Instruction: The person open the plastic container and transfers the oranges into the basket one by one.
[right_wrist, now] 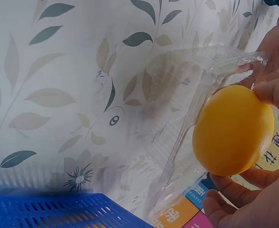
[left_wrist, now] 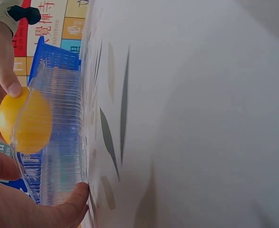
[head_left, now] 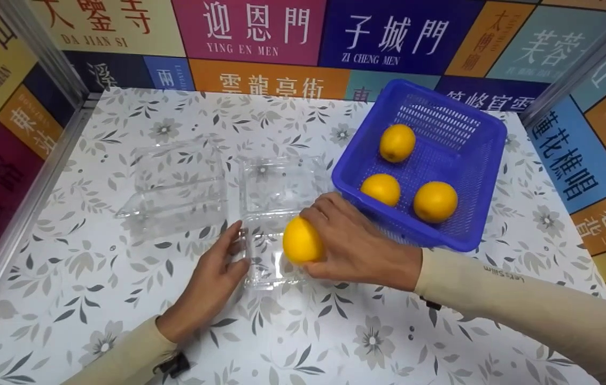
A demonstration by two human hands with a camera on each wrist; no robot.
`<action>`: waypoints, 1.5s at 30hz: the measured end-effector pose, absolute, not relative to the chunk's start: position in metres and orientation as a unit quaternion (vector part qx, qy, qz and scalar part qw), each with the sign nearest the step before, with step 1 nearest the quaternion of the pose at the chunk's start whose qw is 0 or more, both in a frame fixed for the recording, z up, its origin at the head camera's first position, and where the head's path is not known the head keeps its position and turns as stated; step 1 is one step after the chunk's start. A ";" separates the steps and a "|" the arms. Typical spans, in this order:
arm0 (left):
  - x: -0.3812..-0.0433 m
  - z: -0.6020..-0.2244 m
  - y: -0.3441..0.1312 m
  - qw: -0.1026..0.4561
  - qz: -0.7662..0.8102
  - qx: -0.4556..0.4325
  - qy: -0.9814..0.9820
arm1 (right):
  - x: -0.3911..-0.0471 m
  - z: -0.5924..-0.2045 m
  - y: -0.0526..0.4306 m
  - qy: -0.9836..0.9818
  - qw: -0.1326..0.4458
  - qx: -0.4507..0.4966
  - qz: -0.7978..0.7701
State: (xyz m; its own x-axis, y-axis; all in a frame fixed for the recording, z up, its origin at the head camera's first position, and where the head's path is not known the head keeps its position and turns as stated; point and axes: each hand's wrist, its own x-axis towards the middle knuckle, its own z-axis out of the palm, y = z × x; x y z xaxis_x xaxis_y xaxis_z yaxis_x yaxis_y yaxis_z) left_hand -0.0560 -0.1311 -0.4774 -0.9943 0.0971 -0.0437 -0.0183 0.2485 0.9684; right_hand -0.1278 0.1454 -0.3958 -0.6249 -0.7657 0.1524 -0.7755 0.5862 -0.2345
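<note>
My right hand (head_left: 354, 240) grips an orange (head_left: 302, 240) between thumb and fingers, above the near half of an opened clear plastic clamshell box (head_left: 276, 211). In the right wrist view the orange (right_wrist: 233, 130) is large, with the box's thin wall (right_wrist: 177, 137) behind it. My left hand (head_left: 212, 272) rests at the left side of that box, its fingers and thumb touching the wall. The left wrist view has the orange (left_wrist: 25, 119) at the rim of the box's ribbed side (left_wrist: 61, 137). Three more oranges (head_left: 435, 201) lie in a blue basket (head_left: 351, 160).
Another clear clamshell box (head_left: 177, 187) stands with its lid raised at the left. The blue basket is just beyond my right hand. A floral cloth (head_left: 372, 342) covers the table, and panels with printed characters (head_left: 255, 27) wall it in at the back and sides.
</note>
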 end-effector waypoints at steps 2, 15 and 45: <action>-0.056 -0.478 -0.131 0.049 0.611 0.024 0.789 | -0.128 -0.394 0.146 -0.890 0.024 0.433 0.144; -0.057 -0.479 -0.131 0.048 0.622 0.027 0.781 | -0.131 -0.383 0.155 -0.883 0.027 0.436 0.172; -0.055 -0.477 -0.130 0.038 0.625 0.035 0.779 | -0.161 -0.354 0.177 -0.905 0.050 0.368 0.209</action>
